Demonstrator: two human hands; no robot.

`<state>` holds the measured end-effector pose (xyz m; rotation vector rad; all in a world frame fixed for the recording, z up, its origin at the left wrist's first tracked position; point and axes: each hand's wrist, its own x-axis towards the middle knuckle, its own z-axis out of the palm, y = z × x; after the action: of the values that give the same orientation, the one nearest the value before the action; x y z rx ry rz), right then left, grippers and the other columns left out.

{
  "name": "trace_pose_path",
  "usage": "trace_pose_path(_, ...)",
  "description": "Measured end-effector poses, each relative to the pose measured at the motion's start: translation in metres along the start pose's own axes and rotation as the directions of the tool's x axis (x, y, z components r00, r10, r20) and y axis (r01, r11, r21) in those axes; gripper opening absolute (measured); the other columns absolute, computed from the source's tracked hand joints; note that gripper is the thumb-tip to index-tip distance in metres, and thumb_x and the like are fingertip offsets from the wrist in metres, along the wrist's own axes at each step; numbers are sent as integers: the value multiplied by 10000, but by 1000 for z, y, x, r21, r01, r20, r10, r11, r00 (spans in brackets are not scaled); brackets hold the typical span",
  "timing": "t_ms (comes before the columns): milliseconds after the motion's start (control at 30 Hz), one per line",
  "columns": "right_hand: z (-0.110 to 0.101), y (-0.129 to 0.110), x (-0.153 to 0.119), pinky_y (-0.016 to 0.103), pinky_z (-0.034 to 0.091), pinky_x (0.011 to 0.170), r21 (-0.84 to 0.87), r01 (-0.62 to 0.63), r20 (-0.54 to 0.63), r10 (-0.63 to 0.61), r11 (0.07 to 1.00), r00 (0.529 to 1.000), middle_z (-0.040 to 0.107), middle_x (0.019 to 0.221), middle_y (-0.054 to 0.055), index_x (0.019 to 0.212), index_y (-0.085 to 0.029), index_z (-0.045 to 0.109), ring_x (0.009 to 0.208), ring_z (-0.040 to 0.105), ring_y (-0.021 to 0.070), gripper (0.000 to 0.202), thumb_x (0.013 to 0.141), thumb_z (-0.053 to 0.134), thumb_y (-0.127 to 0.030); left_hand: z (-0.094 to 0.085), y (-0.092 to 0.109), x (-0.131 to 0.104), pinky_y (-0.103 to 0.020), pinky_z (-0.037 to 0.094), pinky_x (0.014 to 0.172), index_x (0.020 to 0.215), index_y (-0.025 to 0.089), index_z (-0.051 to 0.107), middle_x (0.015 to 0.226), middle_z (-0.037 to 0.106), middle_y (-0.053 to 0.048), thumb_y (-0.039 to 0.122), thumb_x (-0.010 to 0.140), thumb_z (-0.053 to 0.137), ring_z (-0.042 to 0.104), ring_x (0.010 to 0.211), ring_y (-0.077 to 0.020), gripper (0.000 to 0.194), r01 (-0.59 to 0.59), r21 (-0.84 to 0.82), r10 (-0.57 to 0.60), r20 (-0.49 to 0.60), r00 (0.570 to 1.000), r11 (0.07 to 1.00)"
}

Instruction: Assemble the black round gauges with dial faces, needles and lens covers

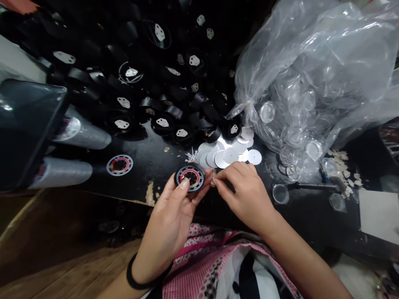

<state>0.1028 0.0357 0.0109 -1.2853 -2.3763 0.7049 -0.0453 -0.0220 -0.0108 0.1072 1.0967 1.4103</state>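
A round black gauge (189, 177) with a red and white printed dial rests in my left hand (174, 203), the thumb pressed on its face. Just right of it, my right hand (241, 191) pinches something tiny and pale between thumb and forefinger; its shape is too small to make out. Beyond my hands lies a spread of round white discs (230, 155), with a small heap of thin white pointers (191, 155) at its left. One printed dial (119, 165) lies flat on the black table (131, 187) to the left.
Many black round housings (162, 122) are piled at the back. A clear plastic bag (299, 91) of transparent covers stands at the back right. A hammer (318, 187) lies at the right near a white sheet (378, 214). Stacked dials in plastic (65, 170) are at the left.
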Motion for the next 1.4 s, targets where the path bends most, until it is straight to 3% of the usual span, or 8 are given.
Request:
trace_pose_path(133,-10,-3,-5,314,399,786,298,-85,-7,91,951,996,679,879,13,884,-189,641,833,604,160,101,975,598,-204,8,-7,4,-349,566,986,1176,279,682,1150,756,-44,309,884,715,708,1102,-229,296,13,120,-13,-6,1000,993)
trace_pose_path(367,-15,-4,-9,317,369,752,175,-186,27,185,967,982,684,863,12,866,-190,642,769,582,152,103,960,600,-187,8,-24,4,-371,485,1082,1205,304,662,1207,720,-24,364,886,719,652,1195,-241,330,-13,326,-27,119,993,945)
trace_pose_path(833,-19,-9,-14,283,393,701,191,-225,52,219,955,974,660,771,-5,782,-197,592,741,591,151,172,949,607,-158,9,-15,-2,-313,540,962,1096,266,677,1124,747,-22,267,903,685,704,1074,-216,193,-249,533,171,192,966,809)
trace_pose_path(1133,-8,-5,-17,272,344,535,279,-215,11,221,936,975,600,600,-37,696,-223,581,531,518,134,226,923,589,-218,2,-14,-5,-385,493,1040,1224,273,649,1215,732,-37,210,912,625,670,1152,-238,319,-307,614,154,291,944,727)
trace_pose_path(1233,-16,-10,-17,266,336,531,260,-288,104,270,922,957,567,564,-48,637,-218,558,516,489,120,278,908,623,-219,3,-9,-5,-375,508,1038,1149,261,690,1202,744,-47,273,896,666,682,1140,-244,254,-222,596,99,233,968,772)
trace_pose_path(1300,-29,-6,-23,262,363,564,260,-263,105,243,929,964,558,560,-55,614,-213,555,526,496,109,315,913,645,-253,6,-9,-2,-346,539,1003,1078,265,719,1153,764,-46,368,848,734,702,1102,-249,252,-76,547,12,120,993,834)
trace_pose_path(1367,-46,7,-38,269,409,623,232,-240,-141,276,943,951,571,590,-45,644,-219,583,563,529,116,309,941,615,-299,10,-11,4,-327,586,933,1009,270,733,1099,783,-49,453,746,819,721,1059,-264,332,118,412,-122,-17,992,903)
trace_pose_path(1400,-56,17,-48,281,433,660,189,-269,-356,322,944,877,591,628,-30,687,-224,603,598,552,128,290,962,573,-311,13,-14,6,-322,608,891,975,261,740,1088,786,-60,476,691,853,722,1058,-280,374,190,351,-185,-47,982,917)
